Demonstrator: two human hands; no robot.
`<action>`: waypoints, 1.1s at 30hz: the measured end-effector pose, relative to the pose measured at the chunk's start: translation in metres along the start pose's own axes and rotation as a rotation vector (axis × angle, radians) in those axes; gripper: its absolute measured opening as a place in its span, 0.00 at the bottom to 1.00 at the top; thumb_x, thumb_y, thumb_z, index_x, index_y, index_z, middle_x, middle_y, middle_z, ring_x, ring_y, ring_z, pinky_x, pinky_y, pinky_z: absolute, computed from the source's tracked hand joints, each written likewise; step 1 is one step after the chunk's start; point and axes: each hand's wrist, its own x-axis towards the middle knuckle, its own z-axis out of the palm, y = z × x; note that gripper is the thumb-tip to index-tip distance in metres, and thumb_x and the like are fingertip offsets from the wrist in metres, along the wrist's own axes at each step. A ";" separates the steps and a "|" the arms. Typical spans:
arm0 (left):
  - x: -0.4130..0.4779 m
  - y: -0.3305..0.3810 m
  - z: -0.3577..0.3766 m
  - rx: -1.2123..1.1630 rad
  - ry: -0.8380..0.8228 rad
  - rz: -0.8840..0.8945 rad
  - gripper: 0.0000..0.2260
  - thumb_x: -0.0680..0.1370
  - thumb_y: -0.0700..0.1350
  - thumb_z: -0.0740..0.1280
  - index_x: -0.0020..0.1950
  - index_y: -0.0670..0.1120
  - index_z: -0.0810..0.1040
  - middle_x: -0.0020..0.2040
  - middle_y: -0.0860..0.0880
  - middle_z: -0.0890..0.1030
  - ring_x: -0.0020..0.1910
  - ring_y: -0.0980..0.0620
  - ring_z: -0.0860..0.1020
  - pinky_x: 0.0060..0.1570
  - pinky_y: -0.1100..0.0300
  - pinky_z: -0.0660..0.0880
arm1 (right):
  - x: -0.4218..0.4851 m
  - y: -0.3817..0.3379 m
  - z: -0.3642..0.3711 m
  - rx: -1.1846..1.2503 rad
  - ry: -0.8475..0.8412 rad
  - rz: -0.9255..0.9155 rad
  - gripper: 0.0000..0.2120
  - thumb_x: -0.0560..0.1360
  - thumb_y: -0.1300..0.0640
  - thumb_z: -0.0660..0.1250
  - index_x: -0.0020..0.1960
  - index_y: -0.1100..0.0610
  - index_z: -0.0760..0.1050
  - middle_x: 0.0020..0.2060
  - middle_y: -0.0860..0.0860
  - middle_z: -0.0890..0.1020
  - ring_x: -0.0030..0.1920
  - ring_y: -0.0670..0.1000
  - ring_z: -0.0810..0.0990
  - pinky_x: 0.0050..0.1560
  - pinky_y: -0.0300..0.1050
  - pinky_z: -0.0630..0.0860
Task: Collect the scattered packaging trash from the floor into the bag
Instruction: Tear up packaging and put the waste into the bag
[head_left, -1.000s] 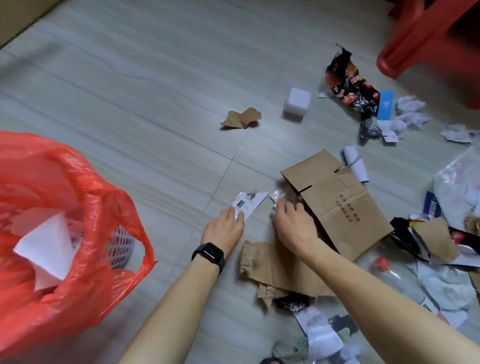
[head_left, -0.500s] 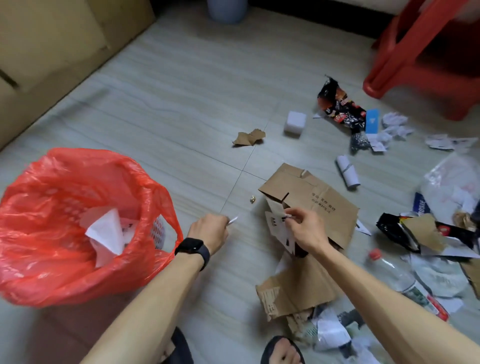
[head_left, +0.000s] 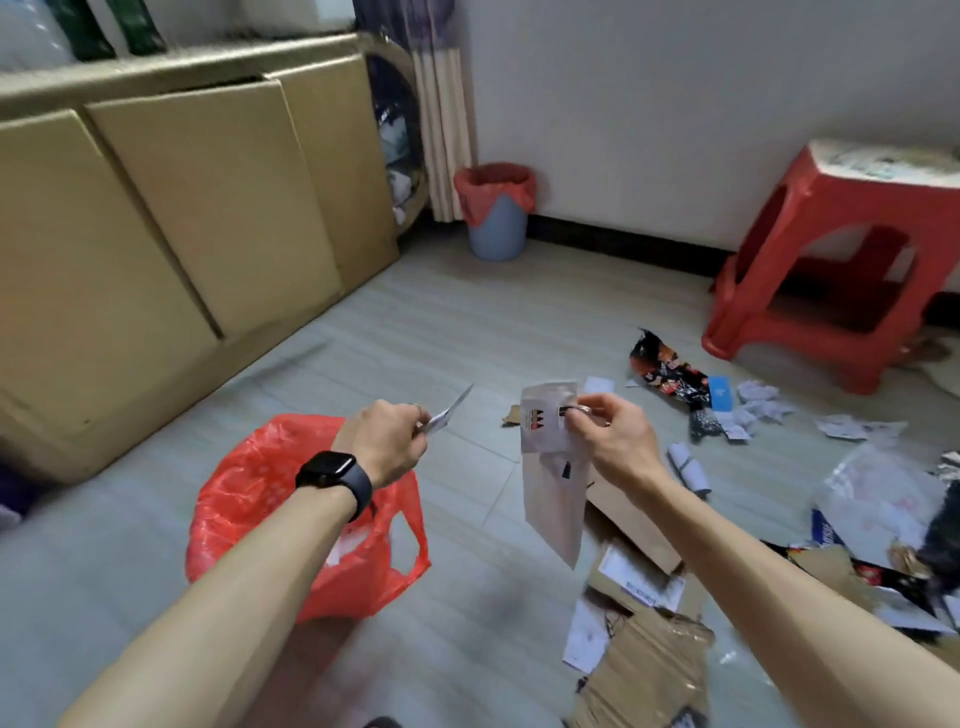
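My left hand (head_left: 387, 441) pinches a small white card (head_left: 451, 413) above the open red plastic bag (head_left: 244, 499), which stands on the floor below my left forearm. My right hand (head_left: 610, 441) pinches the top of a clear plastic packet (head_left: 550, 483) with a printed label, and the packet hangs down in the air to the right of the bag. Torn brown cardboard (head_left: 639, 665) and white paper scraps lie on the floor under my right arm. A black and red snack wrapper (head_left: 670, 376) lies farther off.
A red plastic stool (head_left: 831, 270) stands at the right by the wall. A blue bin with a red liner (head_left: 496, 213) sits at the back. Large cardboard boxes (head_left: 182, 218) line the left side. More paper, plastic film (head_left: 878, 493) and wrappers cover the floor at the right.
Both hands have lifted off the floor, each carrying its piece. The view has tilted up, so the wall, bin and stool now show. The red bag now lies under my left arm.
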 end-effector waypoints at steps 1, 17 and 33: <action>-0.007 -0.011 -0.013 0.005 0.012 -0.025 0.13 0.76 0.48 0.64 0.58 0.56 0.81 0.50 0.46 0.84 0.51 0.41 0.81 0.43 0.54 0.75 | -0.002 -0.015 0.003 0.001 0.001 -0.021 0.07 0.76 0.53 0.71 0.53 0.51 0.81 0.50 0.50 0.85 0.51 0.49 0.82 0.56 0.53 0.80; -0.112 -0.156 0.014 -0.203 -0.086 -0.439 0.16 0.76 0.60 0.58 0.53 0.57 0.81 0.50 0.50 0.84 0.53 0.45 0.80 0.47 0.55 0.76 | -0.032 -0.115 0.193 -0.239 -0.273 -0.186 0.15 0.76 0.45 0.68 0.42 0.54 0.69 0.38 0.54 0.78 0.43 0.58 0.76 0.39 0.46 0.64; -0.110 -0.185 0.035 -0.513 -0.118 -0.574 0.18 0.73 0.49 0.64 0.63 0.54 0.78 0.58 0.53 0.82 0.59 0.51 0.79 0.62 0.58 0.73 | -0.045 -0.121 0.235 -0.176 -0.282 -0.062 0.22 0.70 0.37 0.71 0.49 0.55 0.73 0.40 0.50 0.79 0.45 0.54 0.75 0.39 0.46 0.65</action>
